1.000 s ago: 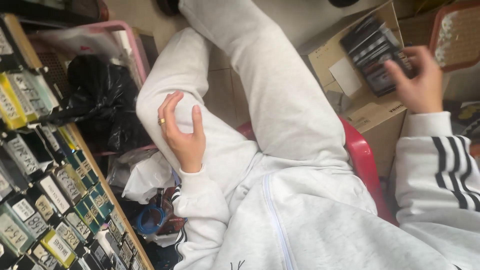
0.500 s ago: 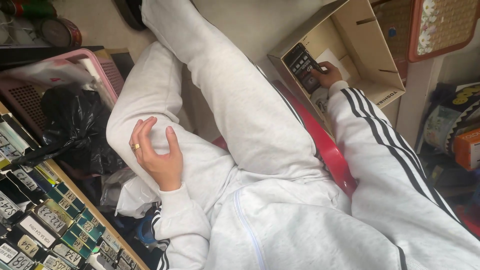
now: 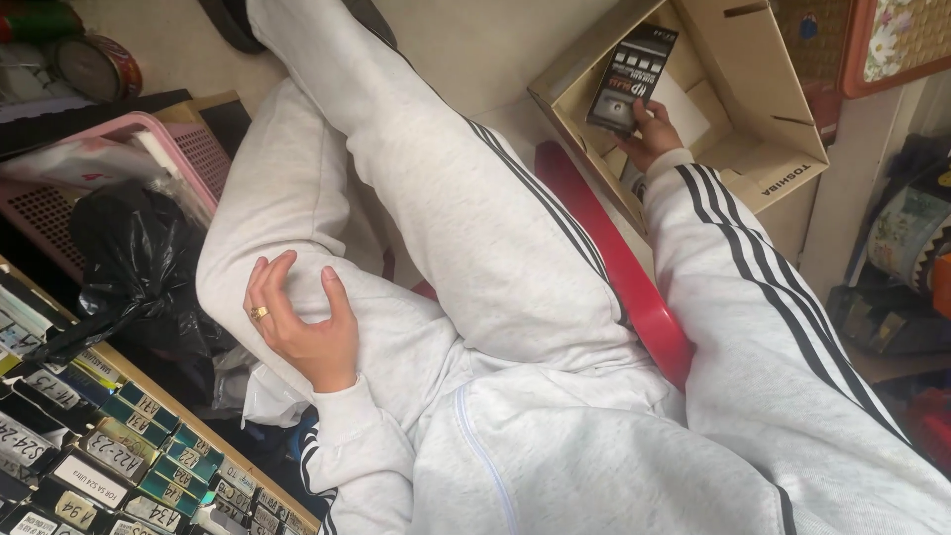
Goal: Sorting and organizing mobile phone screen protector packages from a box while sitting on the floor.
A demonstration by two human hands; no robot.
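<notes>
Black flat packet (image 3: pixel 628 81), the item in hand, was held at the far end of the view over an open cardboard box (image 3: pixel 763 119), and the scene is set out below from the wearer outward. Nearest the camera, at lower left, a tray of small labelled packs (image 3: pixel 89 466) stood in tight rows on edge, probably so that each label could be read from above. The left hand (image 3: pixel 302 322) rested on the raised knee of the grey tracksuit leg (image 3: pixel 436 228); its fingers (image 3: pixel 265 287) were loosely curled and apart, holding nothing, with a gold ring on one of them. That hand appeared to be parked there simply for support. Just beyond it lay a crumpled black plastic bag (image 3: pixel 129 267) against a pink plastic basket (image 3: pixel 188 149). A red seat edge (image 3: pixel 634 287) showed between the legs. Farther out, the right hand (image 3: pixel 654 134) reached with the striped sleeve extended, and its fingers were clamped on the lower edge of the packet, thumb on the near face. The packet stood tilted above the fingers, inside the box opening, with its printed face toward the camera, a hold that suited reading it or lifting it clear of the box walls.
</notes>
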